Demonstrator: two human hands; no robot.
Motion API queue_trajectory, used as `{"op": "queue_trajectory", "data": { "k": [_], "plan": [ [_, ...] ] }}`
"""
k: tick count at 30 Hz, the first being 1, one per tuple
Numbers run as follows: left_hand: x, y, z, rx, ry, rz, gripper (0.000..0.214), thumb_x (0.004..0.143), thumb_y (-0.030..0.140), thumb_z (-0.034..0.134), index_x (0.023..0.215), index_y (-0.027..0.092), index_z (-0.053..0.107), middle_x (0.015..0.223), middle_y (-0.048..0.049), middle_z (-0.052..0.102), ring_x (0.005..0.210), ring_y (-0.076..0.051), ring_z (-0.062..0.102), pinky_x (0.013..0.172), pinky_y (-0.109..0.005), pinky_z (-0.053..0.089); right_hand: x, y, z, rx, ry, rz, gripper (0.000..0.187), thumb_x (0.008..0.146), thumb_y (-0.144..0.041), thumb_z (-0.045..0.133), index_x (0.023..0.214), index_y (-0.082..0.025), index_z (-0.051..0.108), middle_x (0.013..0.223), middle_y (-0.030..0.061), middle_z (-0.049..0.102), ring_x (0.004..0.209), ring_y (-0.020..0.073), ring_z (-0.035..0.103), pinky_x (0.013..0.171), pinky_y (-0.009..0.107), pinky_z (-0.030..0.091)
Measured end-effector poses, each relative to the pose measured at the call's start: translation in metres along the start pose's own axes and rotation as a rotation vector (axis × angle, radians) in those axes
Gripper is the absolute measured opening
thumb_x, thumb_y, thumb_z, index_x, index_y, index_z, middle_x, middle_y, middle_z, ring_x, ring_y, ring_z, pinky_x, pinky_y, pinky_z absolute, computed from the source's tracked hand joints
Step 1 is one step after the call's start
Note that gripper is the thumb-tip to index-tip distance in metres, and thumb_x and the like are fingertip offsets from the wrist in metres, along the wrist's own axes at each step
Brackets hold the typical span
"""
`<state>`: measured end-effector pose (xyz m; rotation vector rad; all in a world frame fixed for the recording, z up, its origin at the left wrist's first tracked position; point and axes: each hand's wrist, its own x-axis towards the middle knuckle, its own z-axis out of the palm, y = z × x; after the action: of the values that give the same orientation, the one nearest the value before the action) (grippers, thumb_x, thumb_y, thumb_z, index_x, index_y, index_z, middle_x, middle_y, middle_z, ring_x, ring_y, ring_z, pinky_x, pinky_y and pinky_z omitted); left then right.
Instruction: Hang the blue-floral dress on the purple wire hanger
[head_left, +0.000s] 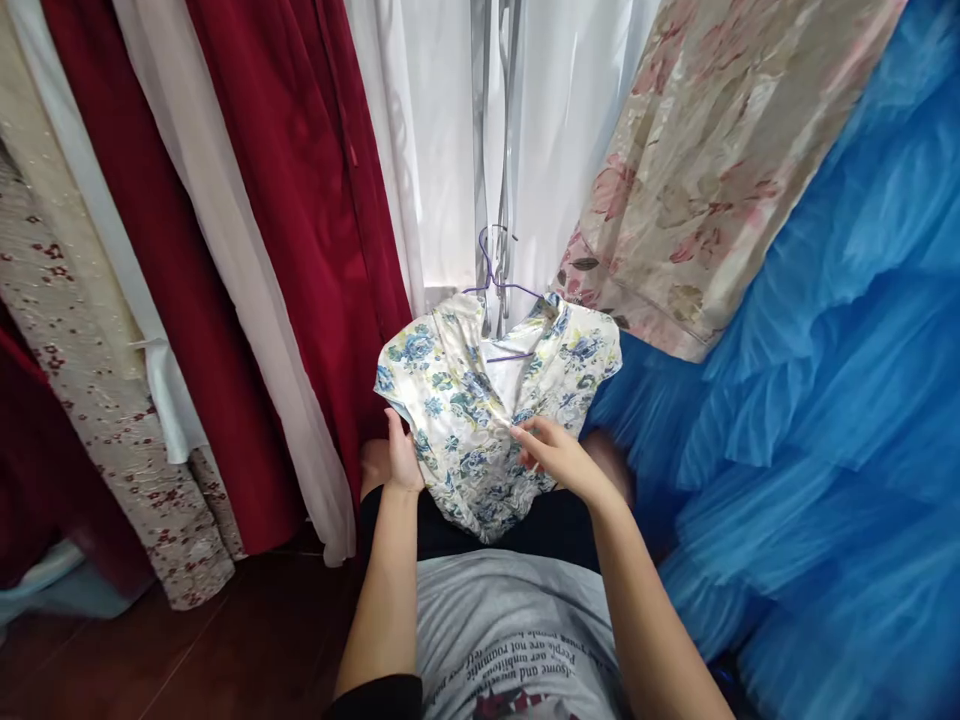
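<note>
Apparently arranging the blouse (465, 450) at the neckline (504, 405), on its hanger (510, 357); calling next, probably, for a light touch. Lying near, above the lap (551, 510), touching left hand (405, 460) at left, right hand (559, 455) at the neckline's tip. Impossible to tell either grip as pinching or loose.

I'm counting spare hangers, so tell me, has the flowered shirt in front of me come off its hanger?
No, the purple hanger sits inside the flowered shirt and sticks up out of its neck.
</note>
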<state>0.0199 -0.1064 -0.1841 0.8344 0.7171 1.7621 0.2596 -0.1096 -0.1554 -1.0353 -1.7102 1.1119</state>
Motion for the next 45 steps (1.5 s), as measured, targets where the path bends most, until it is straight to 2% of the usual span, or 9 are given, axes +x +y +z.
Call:
{"op": "queue_trajectory", "data": {
  "k": [4, 12, 18, 20, 22, 27, 33, 40, 45],
  "plan": [
    [-0.011, -0.005, 0.001, 0.12, -0.032, -0.018, 0.061, 0.065, 0.033, 0.09, 0.121, 0.019, 0.07, 0.117, -0.0087, 0.075, 0.12, -0.031, 0.065, 0.104, -0.04, 0.052, 0.036, 0.023, 0.03, 0.122, 0.189, -0.001, 0.03, 0.083, -0.048, 0.066, 0.076, -0.02, 0.056, 0.057, -0.0004, 0.061, 0.05, 0.0154, 0.054, 0.049, 0.026, 0.039],
    [-0.015, 0.0, 0.008, 0.242, -0.126, -0.038, 0.053, 0.067, 0.03, 0.087, 0.115, 0.016, 0.071, 0.117, -0.0113, 0.074, 0.112, -0.032, 0.068, 0.1, -0.043, 0.053, 0.038, 0.027, 0.047, 0.248, 0.319, -0.072, 0.021, 0.083, -0.037, 0.058, 0.071, -0.021, 0.052, 0.056, -0.0038, 0.054, 0.048, 0.0115, 0.047, 0.05, 0.024, 0.036],
    [0.0, -0.007, -0.01, 0.548, 0.474, 0.662, 0.039, 0.08, 0.032, 0.072, 0.114, 0.015, 0.062, 0.118, -0.0124, 0.066, 0.111, -0.027, 0.064, 0.099, -0.038, 0.049, 0.024, 0.028, 0.048, 0.26, 0.193, -0.064, 0.027, 0.082, -0.034, 0.056, 0.059, -0.021, 0.049, 0.045, -0.0039, 0.05, 0.041, 0.0107, 0.042, 0.046, 0.024, 0.033],
    [-0.007, -0.014, -0.009, 0.645, 0.567, 0.812, 0.043, 0.081, 0.03, 0.071, 0.12, 0.018, 0.057, 0.126, -0.0122, 0.06, 0.117, -0.026, 0.059, 0.102, -0.038, 0.047, 0.02, 0.026, 0.048, 0.249, 0.173, -0.065, 0.026, 0.082, -0.035, 0.059, 0.062, -0.02, 0.052, 0.045, -0.0033, 0.053, 0.041, 0.011, 0.044, 0.046, 0.024, 0.034],
    [-0.021, -0.025, -0.001, 0.732, 0.477, 0.792, 0.035, 0.084, 0.029, 0.069, 0.117, 0.022, 0.057, 0.124, -0.0102, 0.059, 0.117, -0.025, 0.057, 0.104, -0.038, 0.045, 0.016, 0.022, 0.049, 0.244, 0.167, -0.068, 0.027, 0.083, -0.038, 0.061, 0.065, -0.02, 0.054, 0.046, -0.0028, 0.055, 0.041, 0.011, 0.045, 0.046, 0.024, 0.034],
    [-0.048, -0.065, 0.036, 0.764, -0.114, 0.463, 0.024, 0.087, 0.021, 0.063, 0.111, 0.026, 0.061, 0.107, -0.0085, 0.068, 0.103, -0.025, 0.064, 0.094, -0.037, 0.048, 0.008, 0.017, 0.047, 0.25, 0.143, -0.1, 0.028, 0.085, -0.042, 0.066, 0.071, -0.019, 0.059, 0.048, -0.0026, 0.056, 0.043, 0.0117, 0.048, 0.048, 0.024, 0.034],
    [-0.041, -0.077, 0.047, 0.833, -0.17, 0.485, 0.009, 0.09, 0.024, 0.059, 0.081, 0.023, 0.061, 0.084, -0.0044, 0.063, 0.079, -0.021, 0.061, 0.076, -0.032, 0.047, 0.028, 0.004, 0.027, 0.363, 0.227, -0.122, 0.031, 0.076, -0.037, 0.071, 0.056, -0.019, 0.056, 0.042, -0.0029, 0.05, 0.039, 0.0093, 0.037, 0.043, 0.025, 0.028],
    [-0.039, -0.069, 0.038, 0.957, -0.405, 0.328, 0.009, 0.08, 0.011, 0.06, 0.078, 0.019, 0.062, 0.08, -0.0023, 0.061, 0.068, -0.016, 0.06, 0.063, -0.027, 0.046, 0.121, -0.087, -0.004, 0.419, 0.366, -0.2, 0.025, 0.072, -0.024, 0.065, 0.05, -0.018, 0.054, 0.044, -0.0045, 0.044, 0.041, 0.0065, 0.033, 0.042, 0.023, 0.023],
    [-0.033, -0.063, 0.039, 0.978, -0.459, 0.285, 0.005, 0.081, 0.014, 0.064, 0.082, 0.019, 0.064, 0.081, -0.0032, 0.066, 0.07, -0.017, 0.063, 0.067, -0.028, 0.048, 0.132, -0.114, -0.009, 0.4, 0.334, -0.267, 0.019, 0.074, -0.022, 0.064, 0.058, -0.016, 0.058, 0.047, -0.0042, 0.048, 0.041, 0.0061, 0.034, 0.042, 0.022, 0.025]
  ]
}}
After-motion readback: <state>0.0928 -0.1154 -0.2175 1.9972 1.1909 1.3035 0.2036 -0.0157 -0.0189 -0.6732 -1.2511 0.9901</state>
